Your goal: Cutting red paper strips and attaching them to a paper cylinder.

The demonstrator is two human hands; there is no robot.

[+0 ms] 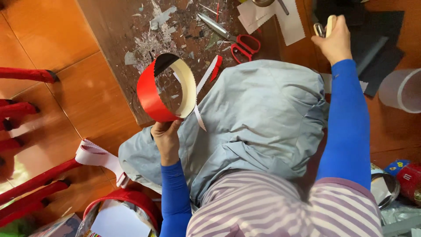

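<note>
1. Red paper, curled into a ring [166, 90] with a cream inside face, is pinched at its lower edge by the left hand [166, 139]; the fingers are closed on the band and hold it upright above the near edge of the brown work board [131, 66].
2. The right hand [335, 41] is stretched far out to the upper right, fingers wrapped shut around a small pale-handled tool [326, 26] with a metal part; its kind cannot be told.
3. Red-handled scissors [232, 37] lie on the board beyond the ring, among paper scraps, and a zigzag-edged red strip [214, 68] lies just beside the ring.
4. A grey cloth [263, 118] covers the lap between the two blue sleeves.
5. Risk: the ring is held at one point only, so a tighter squeeze would likely crease or flatten the band.
6. Risk: a loose white strip hangs from the ring toward the cloth; if it snagged there, it might tear or pull the loop open.
7. Risk: with the person reaching well away to the right, the ring could tip or slip from the left fingers.
</note>
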